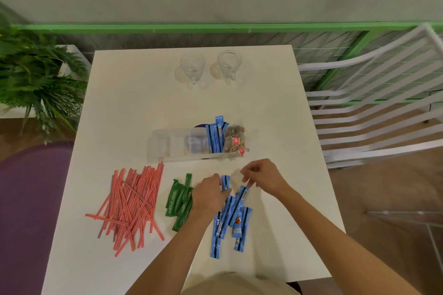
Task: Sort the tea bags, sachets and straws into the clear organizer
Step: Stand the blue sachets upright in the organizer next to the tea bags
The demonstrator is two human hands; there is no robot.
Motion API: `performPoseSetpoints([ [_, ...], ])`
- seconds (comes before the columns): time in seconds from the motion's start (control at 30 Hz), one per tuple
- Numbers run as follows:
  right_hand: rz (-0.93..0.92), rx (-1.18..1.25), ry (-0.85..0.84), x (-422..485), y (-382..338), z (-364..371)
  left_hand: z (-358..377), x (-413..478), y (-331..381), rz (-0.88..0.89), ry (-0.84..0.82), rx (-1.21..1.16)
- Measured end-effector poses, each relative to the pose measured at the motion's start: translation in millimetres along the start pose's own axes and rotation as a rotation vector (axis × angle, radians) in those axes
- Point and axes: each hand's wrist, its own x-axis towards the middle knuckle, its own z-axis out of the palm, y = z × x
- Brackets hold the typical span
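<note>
Evidently both hands are gathering from the blue sachet pile (226, 225), which lies on the tabletop (134, 103) at 6 o'clock of the clear organizer (165, 148). The left hand (211, 196) curls its fingers (215, 181) round one upright sachet (225, 183), long axis 12 to 6. The right hand (261, 177) pinches the far end of a slanted sachet (241, 197), whose top points to about 1 o'clock. Taking them by the ends probably lets them drop in lengthwise beside the stored blue sachets (215, 137), which also run 12 to 6, left of the tea bags (236, 140). Green sachets (179, 201) and red straws (134, 203) lie toward 9 o'clock, unsorted.
</note>
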Motion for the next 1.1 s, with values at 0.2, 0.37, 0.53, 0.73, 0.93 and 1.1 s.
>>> performPoseSetpoints([
  [0.2,0.075,-0.037,-0.083,-19.7,25.4,13.7,3.8,5.0,1.1,-0.001,0.025,-0.107],
  [0.37,0.048,0.044,-0.007,-16.1,20.5,16.1,-3.3,2.6,-5.1,-0.014,0.084,-0.513],
  [0.53,-0.042,0.133,-0.038,-5.0,2.3,20.6,-13.6,-10.2,-5.5,0.051,0.116,-0.742],
  [0.73,-0.172,0.003,-0.063,11.3,-26.6,19.6,-18.5,-16.2,-9.6,0.047,0.165,-0.895],
  [0.93,-0.305,-0.005,0.096,34.3,-77.6,-5.3,-15.8,-22.0,-27.6,-0.037,0.195,-0.871],
  [1.1,-0.383,-0.096,0.165,56.4,-107.9,-14.5,-11.0,-23.2,-46.6,0.012,0.056,-0.638],
])
